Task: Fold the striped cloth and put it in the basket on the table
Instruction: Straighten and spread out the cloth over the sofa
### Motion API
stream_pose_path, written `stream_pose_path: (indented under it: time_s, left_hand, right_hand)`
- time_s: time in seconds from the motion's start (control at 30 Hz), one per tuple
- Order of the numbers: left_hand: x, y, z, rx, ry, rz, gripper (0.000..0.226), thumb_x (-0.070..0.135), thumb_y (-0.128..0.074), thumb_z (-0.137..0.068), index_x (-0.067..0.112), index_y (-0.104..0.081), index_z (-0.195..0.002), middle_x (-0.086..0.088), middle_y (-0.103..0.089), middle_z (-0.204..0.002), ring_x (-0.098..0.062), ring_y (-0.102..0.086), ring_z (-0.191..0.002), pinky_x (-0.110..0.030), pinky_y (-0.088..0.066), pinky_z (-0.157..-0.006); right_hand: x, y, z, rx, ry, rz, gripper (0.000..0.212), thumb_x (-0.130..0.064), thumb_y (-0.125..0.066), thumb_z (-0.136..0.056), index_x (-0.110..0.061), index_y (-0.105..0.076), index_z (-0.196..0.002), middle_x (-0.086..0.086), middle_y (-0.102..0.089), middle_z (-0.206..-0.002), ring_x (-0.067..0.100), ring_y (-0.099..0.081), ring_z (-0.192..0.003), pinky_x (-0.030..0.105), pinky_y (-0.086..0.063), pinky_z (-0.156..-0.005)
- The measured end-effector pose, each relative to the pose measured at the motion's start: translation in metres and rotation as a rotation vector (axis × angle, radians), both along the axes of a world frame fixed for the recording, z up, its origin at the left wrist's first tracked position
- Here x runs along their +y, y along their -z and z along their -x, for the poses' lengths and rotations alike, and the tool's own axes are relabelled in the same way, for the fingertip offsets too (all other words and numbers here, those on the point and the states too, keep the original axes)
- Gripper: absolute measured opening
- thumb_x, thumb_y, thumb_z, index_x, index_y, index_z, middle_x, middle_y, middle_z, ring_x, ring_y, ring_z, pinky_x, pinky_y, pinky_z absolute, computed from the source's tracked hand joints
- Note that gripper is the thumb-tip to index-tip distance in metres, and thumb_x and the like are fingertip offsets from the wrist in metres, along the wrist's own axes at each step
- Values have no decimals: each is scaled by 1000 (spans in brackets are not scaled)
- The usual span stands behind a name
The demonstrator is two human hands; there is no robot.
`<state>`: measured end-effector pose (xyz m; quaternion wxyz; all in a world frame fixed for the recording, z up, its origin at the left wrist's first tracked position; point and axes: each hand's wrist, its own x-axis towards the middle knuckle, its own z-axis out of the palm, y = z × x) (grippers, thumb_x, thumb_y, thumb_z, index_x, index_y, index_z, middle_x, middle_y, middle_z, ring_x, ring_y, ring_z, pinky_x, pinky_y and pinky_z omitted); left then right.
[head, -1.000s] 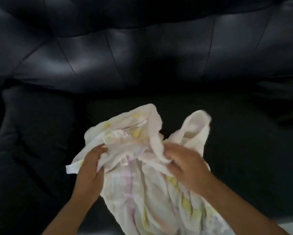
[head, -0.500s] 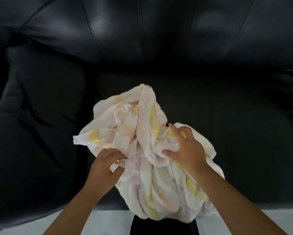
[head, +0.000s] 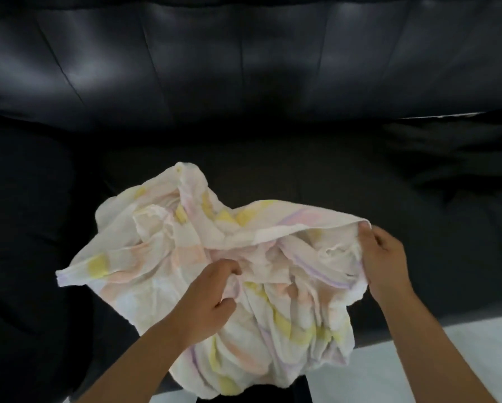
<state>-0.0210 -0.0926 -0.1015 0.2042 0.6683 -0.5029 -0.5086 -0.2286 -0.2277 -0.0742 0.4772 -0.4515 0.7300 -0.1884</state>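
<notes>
The striped cloth (head: 162, 257) is white with pale yellow, pink and purple stripes. It hangs crumpled in front of me over the seat of a black sofa. My left hand (head: 212, 298) grips a bunch of fabric near the cloth's middle. My right hand (head: 384, 260) pinches the cloth's right edge and holds it stretched out to the right. A loose corner sticks out at the left. No basket or table is in view.
The black leather sofa (head: 273, 82) fills most of the view, its backrest at the top and its seat below. A strip of pale floor (head: 461, 350) shows at the lower right.
My right hand has moved out to the right along the cloth's edge, spreading the bunched cloth wider. My left hand has shifted toward the cloth's middle, still gripping it.
</notes>
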Motion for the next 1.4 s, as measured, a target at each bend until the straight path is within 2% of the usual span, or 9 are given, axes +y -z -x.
stream_pose_path:
  time_s: [0.1,0.2,0.27,0.37,0.47,0.63,1.0,1.2,1.4]
  left_hand:
    - [-8,1,3,-5,24,-23,47,-2,-41,-83,44,-30,-82,27,-37,-93,6,-41,-93,5,-32,-78]
    - [-24,-6,10,-52,89,61,10,28,-39,-74,35,-44,-78,38,-50,-85,22,-42,-87,6,-33,-76]
    - [-38,-8,14,-40,81,106,29,41,-30,-66,28,-53,-79,48,-47,-90,24,-43,-85,5,-35,-73]
    - [-54,-4,21,-56,68,103,9,29,-45,-79,27,-54,-81,33,-59,-77,13,-52,-83,-4,-41,-74]
    - [-61,6,25,-83,74,23,11,13,-54,-87,23,-59,-85,23,-62,-79,0,-59,-83,-22,-48,-79]
    - [-67,13,33,-35,123,-39,8,34,-49,-80,40,-52,-74,50,-54,-78,22,-52,-80,3,-39,-68]
    - [-85,34,5,-656,121,54,14,3,-56,-84,0,-67,-92,-22,-59,-118,-37,-51,-114,-41,-42,-96]
    - [-113,54,-25,-713,350,-122,22,22,-47,-90,17,-64,-104,-6,-38,-145,-25,-21,-139,-37,-17,-115]
    - [-90,30,-35,-387,267,-415,13,21,-36,-95,23,-49,-97,-1,-59,-96,-16,-55,-91,-23,-41,-81]
  right_hand:
    - [-21,-29,15,36,-202,-24,28,-13,-48,-92,3,-63,-74,13,-55,-64,22,-50,-59,27,-38,-54]
    - [-37,-55,32,-284,-272,-219,45,4,-49,-85,-20,-70,-54,-5,-68,-50,7,-63,-47,18,-52,-45]
    - [-43,-47,36,-393,-141,-270,39,3,-48,-86,-19,-72,-64,-4,-71,-52,6,-66,-49,17,-55,-48]
    - [-42,-6,41,-179,135,-303,18,-27,-54,-90,-12,-62,-85,5,-72,-72,20,-66,-70,33,-54,-75]
    - [-25,30,53,174,13,-333,27,-28,-55,-89,-3,-66,-89,14,-63,-87,25,-56,-82,35,-46,-81]
    - [16,62,68,428,-307,-376,29,-29,-56,-85,-4,-66,-95,11,-69,-94,23,-57,-82,24,-38,-69]
    - [13,58,77,453,-258,-152,29,-29,-56,-87,-8,-60,-108,15,-70,-98,29,-60,-83,25,-39,-68]
    - [-12,57,-23,354,-857,-152,71,-46,-48,-88,-28,-9,-145,8,-62,-119,25,-59,-108,31,-45,-86]
    - [-9,75,-61,530,-1319,-157,27,-19,-40,-94,-11,-54,-116,10,-60,-119,27,-57,-109,32,-38,-72]
